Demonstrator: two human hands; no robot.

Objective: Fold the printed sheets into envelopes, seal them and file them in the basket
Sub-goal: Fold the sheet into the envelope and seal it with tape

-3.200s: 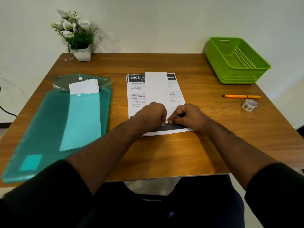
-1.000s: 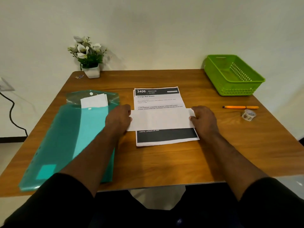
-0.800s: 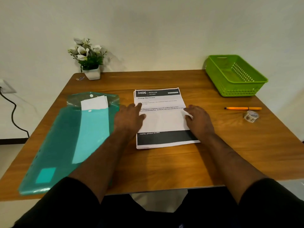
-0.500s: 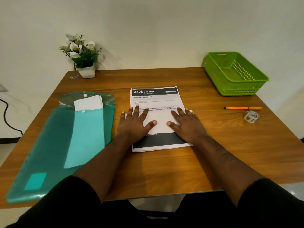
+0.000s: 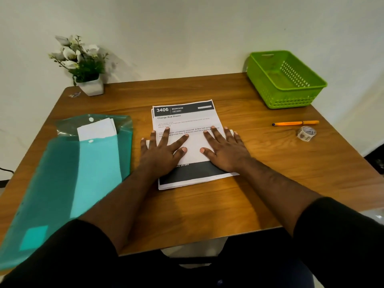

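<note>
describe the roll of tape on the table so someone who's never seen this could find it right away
Start at the green basket in the table's far right corner. Nearer the person lies an orange pen, and just beyond its right end sits the roll of tape. It is small, round and pale, unlike the long thin pen.

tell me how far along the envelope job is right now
Early. Done: one sheet looks folded into a white strip lying across the printed stack. In hand: the left hand and right hand press flat on that strip, fingers spread. Left: sealing it, since the tape roll sits apart by the pen, and filing, since no envelope shows in the green basket.
</note>
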